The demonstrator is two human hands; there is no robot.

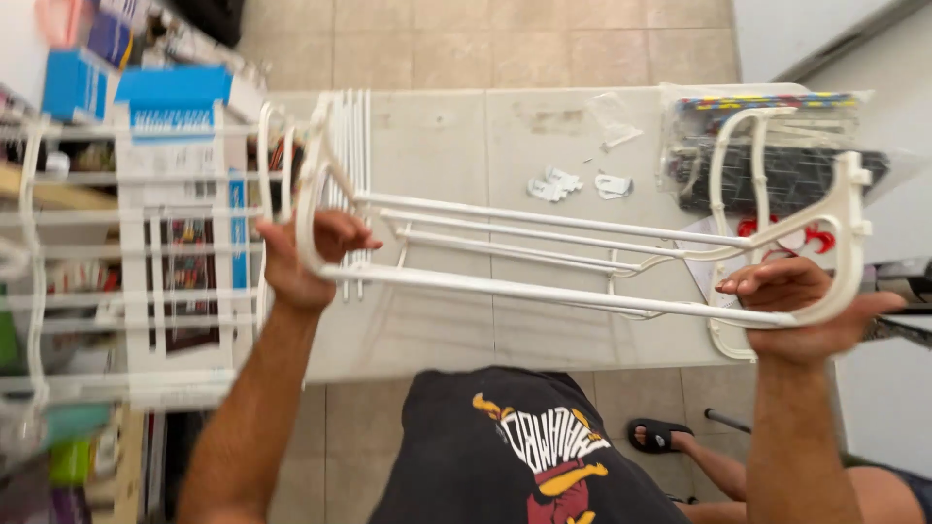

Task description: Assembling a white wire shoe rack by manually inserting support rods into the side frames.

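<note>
Both hands, left (301, 257) and right (806, 311), grip a white rack (582, 291) above the table (437, 146).

Left hand (309, 254), right hand (801, 309), gripping white rack frame (573, 262), above table (437, 146)

My one camera sits on my head and looks steeply down past my chest, close over the white table (437, 146) and the tiled floor (485, 39) beyond it. No second view shares this scene.
</note>
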